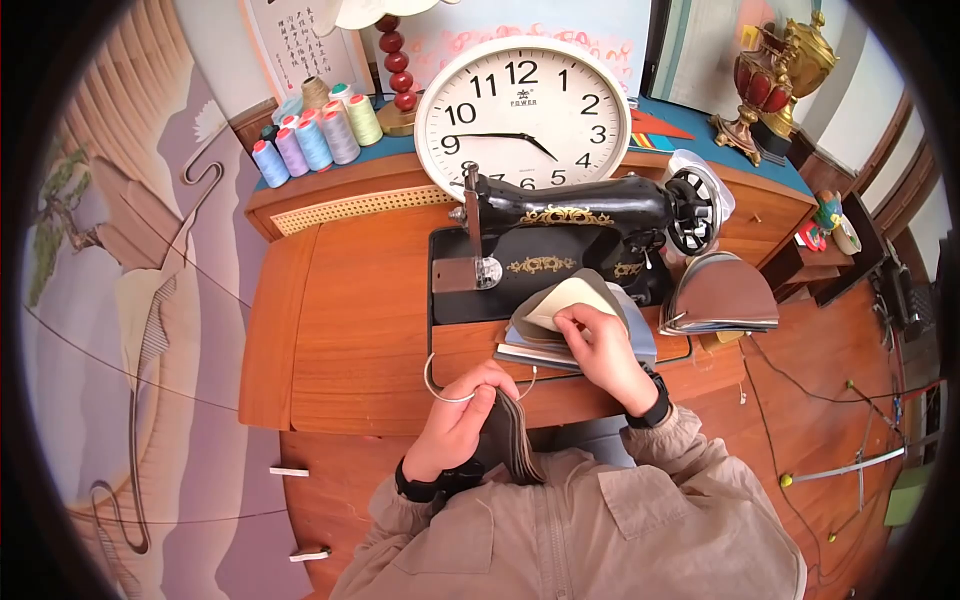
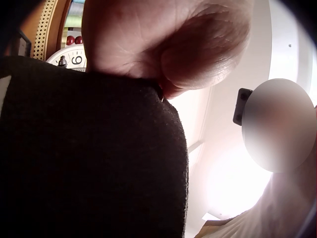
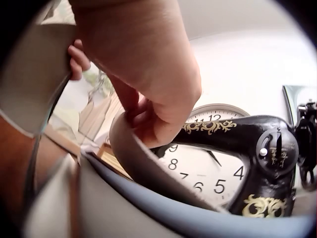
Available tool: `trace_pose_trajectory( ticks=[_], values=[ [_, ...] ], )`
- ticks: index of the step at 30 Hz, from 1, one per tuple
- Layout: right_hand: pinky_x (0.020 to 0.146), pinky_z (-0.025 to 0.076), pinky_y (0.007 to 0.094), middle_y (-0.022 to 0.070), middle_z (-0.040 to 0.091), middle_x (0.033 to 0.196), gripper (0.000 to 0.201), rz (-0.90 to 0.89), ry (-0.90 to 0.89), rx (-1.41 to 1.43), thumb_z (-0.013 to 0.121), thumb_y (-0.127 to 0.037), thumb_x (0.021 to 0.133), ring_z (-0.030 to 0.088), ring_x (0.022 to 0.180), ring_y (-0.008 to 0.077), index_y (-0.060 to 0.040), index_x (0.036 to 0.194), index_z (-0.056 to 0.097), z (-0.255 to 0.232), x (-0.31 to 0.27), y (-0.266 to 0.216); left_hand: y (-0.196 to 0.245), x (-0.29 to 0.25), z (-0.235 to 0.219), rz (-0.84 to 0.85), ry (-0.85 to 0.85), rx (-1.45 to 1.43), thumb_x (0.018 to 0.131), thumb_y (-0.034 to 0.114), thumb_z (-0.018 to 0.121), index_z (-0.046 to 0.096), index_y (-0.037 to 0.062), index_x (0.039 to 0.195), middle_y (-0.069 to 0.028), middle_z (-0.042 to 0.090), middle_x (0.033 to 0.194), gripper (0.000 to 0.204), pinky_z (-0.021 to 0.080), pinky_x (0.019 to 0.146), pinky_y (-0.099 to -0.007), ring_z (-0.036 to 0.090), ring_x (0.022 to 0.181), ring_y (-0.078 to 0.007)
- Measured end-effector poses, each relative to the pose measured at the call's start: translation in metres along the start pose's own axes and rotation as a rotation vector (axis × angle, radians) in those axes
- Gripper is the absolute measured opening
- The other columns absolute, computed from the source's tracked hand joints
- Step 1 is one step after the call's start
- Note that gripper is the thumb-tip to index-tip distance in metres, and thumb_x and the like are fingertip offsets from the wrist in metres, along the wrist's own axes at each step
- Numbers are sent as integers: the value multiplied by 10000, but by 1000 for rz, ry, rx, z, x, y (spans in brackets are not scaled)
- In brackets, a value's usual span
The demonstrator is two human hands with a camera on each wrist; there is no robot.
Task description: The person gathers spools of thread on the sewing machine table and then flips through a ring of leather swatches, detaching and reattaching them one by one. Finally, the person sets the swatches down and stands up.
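My left hand (image 1: 458, 415) grips a bunch of dark grey and brown material swatches (image 1: 517, 440), which hang down in front of the jacket. A thin pale ring (image 1: 430, 378) loops out from under its fingers. In the left wrist view the outermost swatch (image 2: 94, 158) looks dark and fuzzy-edged. My right hand (image 1: 605, 355) pinches the edge of a swatch (image 1: 572, 298) with a cream face, lifted at the top of a loose stack (image 1: 540, 352) of grey, white and blue swatches. The right wrist view shows a swatch (image 3: 131, 153) bending up to its fingertips.
A black sewing machine (image 1: 570, 205) stands on the wooden table (image 1: 350, 300) right behind the stack. Another fanned pile of swatches (image 1: 722, 292) lies at right. A big clock (image 1: 520, 120), thread spools (image 1: 312, 140) and a lamp (image 1: 395, 65) line the back.
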State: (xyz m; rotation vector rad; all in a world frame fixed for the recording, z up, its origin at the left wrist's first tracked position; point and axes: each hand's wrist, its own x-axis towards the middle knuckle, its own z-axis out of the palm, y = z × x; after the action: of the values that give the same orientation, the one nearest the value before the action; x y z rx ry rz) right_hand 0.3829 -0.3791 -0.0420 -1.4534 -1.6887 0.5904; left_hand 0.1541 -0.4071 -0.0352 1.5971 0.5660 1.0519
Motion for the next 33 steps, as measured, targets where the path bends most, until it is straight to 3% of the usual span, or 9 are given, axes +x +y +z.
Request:
trace_pose_trajectory(
  ticks=[1,4,10,13,15,17,18,30,33],
  values=[
    [673,488,309,129,656,804,132,37,-40,111,591,-102,933,631,739,194,19,930,644,-2,-4,0,0,1,1,-1,0,3,1048,253,378,569,4,982,-69,546,908,321,387,773,-264,489,820,-134],
    [671,459,255,59,636,796,141,-1,-108,288,563,-117,967,566,744,88,14,1002,599,-9,-20,-13,0,4,8,-20,2,-9,1049,252,376,570,4,978,-65,546,906,322,384,785,-267,487,828,-135],
    [765,497,251,59,665,941,151,-32,-181,621,585,-47,948,625,879,109,-2,1086,624,-18,-39,-27,-4,14,17,-14,34,12,1049,274,383,572,7,967,-62,547,905,337,376,824,-272,491,870,-143],
    [811,507,246,76,679,1000,217,-163,-195,526,604,-16,927,637,948,118,-6,1142,634,-25,-38,-31,-2,17,20,-10,22,11,1048,290,387,571,7,967,-61,546,905,347,379,826,-275,496,876,-145],
    [772,511,272,90,689,975,222,-138,-154,539,621,-3,905,641,880,141,-5,1124,657,-26,-37,-27,-1,18,22,-29,17,11,1048,303,385,568,7,956,-64,543,899,360,383,814,-278,495,863,-145],
    [729,500,309,95,685,895,205,-304,-55,395,637,15,876,624,805,179,-2,1076,676,-31,-32,-22,1,19,24,-38,25,21,1048,308,381,565,7,949,-66,541,895,366,385,805,-279,494,855,-146],
    [689,479,341,101,673,849,180,-286,-39,377,644,25,854,595,756,222,2,1029,685,-33,-32,-22,2,20,25,-45,37,27,1049,313,377,561,7,942,-68,538,891,373,387,796,-280,493,846,-146],
    [661,474,349,85,646,791,125,-561,-5,129,654,5,830,586,736,243,-22,948,685,-46,-31,-24,0,22,25,-25,37,32,1060,243,353,559,7,965,-55,544,921,327,391,818,-254,500,869,-134],
    [666,474,351,91,641,802,70,-553,-119,303,657,-20,845,583,722,265,-16,912,677,-44,-33,-23,3,23,28,-15,43,17,1056,236,362,559,9,958,-56,545,914,316,392,812,-260,500,864,-137]
  ],
)
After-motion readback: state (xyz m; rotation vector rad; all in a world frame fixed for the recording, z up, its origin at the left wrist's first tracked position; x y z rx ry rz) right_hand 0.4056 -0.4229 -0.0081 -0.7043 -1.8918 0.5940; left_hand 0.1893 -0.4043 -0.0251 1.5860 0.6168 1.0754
